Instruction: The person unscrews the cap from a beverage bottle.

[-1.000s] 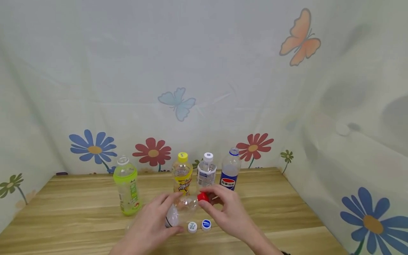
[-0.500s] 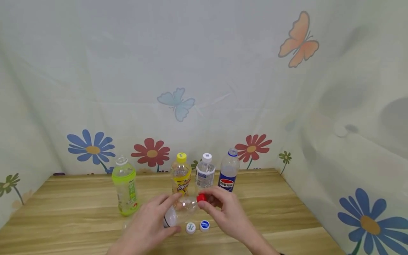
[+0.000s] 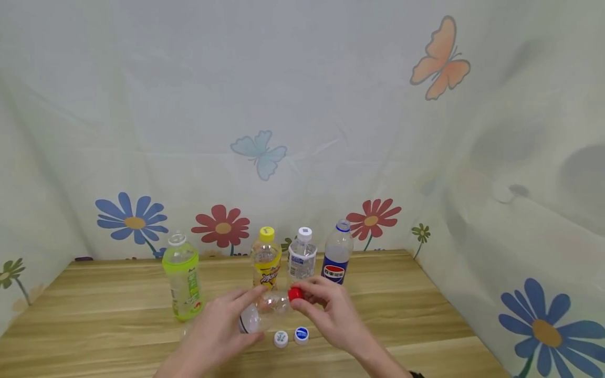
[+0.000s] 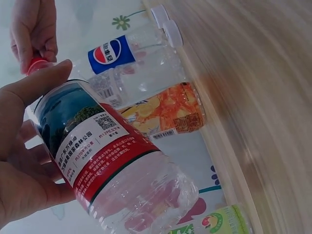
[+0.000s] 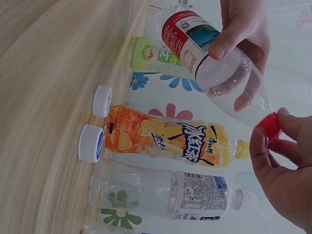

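My left hand (image 3: pixel 217 323) grips a clear plastic water bottle (image 4: pixel 92 141) around its red and blue label. The bottle is tilted above the table, its neck pointing to the right. At the neck, the thumb and fingers of my right hand (image 3: pixel 328 312) pinch a red bottle cap (image 5: pixel 268 126). In the right wrist view the cap sits over the bottle's mouth. Two loose caps lie on the table below the hands: a white cap with a green print (image 3: pixel 281 339) and a white cap with a blue top (image 3: pixel 301 335).
Behind the hands stand a yellow-capped tea bottle (image 3: pixel 267 260), a clear bottle with a white cap (image 3: pixel 302 257) and an uncapped Pepsi bottle (image 3: pixel 336 257). An uncapped green-labelled bottle (image 3: pixel 181 281) stands at the left. A printed cloth (image 3: pixel 189 105) hangs behind the wooden table (image 3: pixel 94 325).
The whole head view has shifted slightly, so everything sits a little further left. Both hands keep their hold on the bottle and the red cap.
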`<state>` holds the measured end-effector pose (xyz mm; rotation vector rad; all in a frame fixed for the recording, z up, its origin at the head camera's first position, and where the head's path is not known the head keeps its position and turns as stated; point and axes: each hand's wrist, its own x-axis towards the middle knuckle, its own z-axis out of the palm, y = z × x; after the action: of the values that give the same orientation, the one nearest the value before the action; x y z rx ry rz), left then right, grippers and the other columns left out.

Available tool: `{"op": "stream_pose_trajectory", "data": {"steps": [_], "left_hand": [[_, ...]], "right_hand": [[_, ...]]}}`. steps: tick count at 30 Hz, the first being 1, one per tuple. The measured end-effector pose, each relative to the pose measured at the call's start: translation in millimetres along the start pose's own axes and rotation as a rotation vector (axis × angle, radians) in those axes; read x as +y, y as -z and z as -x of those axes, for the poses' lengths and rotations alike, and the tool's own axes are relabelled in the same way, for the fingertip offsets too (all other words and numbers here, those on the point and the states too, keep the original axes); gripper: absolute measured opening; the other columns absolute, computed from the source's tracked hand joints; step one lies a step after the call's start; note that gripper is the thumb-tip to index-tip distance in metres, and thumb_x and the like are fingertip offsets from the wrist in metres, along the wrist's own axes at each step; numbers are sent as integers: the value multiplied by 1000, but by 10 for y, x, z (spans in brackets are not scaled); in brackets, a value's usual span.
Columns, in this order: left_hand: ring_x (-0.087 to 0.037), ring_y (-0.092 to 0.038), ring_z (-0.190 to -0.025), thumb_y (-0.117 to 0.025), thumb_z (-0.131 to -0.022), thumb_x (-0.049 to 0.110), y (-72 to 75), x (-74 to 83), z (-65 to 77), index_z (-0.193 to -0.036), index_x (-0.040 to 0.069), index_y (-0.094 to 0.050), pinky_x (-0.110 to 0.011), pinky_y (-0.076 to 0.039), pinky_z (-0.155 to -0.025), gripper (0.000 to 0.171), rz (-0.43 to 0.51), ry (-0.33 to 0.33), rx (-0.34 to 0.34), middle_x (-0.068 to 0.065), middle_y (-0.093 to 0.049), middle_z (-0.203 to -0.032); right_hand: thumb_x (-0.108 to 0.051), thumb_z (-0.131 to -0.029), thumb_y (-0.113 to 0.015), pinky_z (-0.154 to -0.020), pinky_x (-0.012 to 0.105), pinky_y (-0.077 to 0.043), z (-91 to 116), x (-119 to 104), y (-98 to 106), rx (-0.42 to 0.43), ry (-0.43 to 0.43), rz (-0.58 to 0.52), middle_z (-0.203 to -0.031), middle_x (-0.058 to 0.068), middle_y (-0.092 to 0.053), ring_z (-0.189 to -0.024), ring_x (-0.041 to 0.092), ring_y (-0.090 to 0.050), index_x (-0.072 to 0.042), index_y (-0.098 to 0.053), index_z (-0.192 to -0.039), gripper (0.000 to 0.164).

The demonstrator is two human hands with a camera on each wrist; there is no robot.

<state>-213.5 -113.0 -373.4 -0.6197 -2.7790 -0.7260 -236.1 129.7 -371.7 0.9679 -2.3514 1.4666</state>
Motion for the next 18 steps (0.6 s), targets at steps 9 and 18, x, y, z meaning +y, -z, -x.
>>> {"op": "stream_pose_trajectory", "data": {"steps": [9,18], "left_hand": [[-22,-63,-108,-85,-71,48,-13,-71,-20,-135,31,-58,-32,-54,-78,72,23,-35,-9,2,-61,-126],[-24,-63,-110,-86,-70,48,3,-57,-24,-135,31,-58,-37,-53,-82,73,-12,0,-19,1,-61,-127]], "right_hand": [[-14,-90,-73,-74,26,-54,-17,41,42,-38,146,67,-110,-8,-63,-85,8,-63,-10,-70,-118,28],[-5,-88,-73,-80,28,-53,-20,28,41,-74,112,26,-116,-7,-61,-98,12,-64,-12,-69,-119,32]]}}
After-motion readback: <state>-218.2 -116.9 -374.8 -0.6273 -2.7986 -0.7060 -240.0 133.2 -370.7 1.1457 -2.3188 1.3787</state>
